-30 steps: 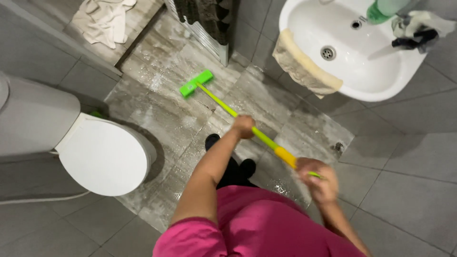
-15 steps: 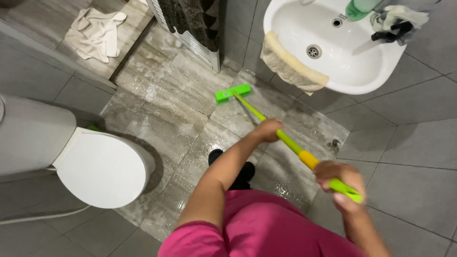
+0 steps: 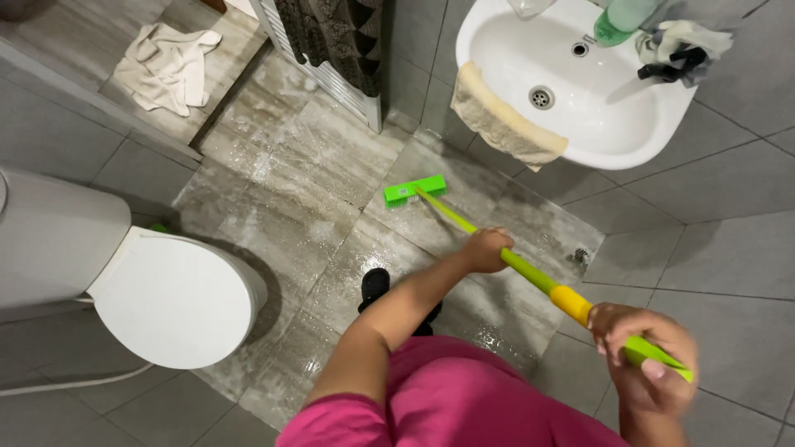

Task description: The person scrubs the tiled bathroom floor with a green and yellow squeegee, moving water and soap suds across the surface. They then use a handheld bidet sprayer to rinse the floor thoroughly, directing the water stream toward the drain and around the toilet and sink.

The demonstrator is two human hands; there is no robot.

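left hand (image 3: 487, 250) wrapped round mid-shaft of broom (image 3: 497, 248), right hand (image 3: 650, 364) gripping its top end. brush head (image 3: 414, 189) on wet floor (image 3: 290, 190), now under sink (image 3: 580, 99); a second ago nearer toilet (image 3: 174, 298). stroke swept rightward across tiles.

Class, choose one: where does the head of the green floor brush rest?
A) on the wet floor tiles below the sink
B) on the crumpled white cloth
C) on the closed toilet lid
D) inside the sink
A: the green brush head lies on the wet floor tiles, just below the sink.
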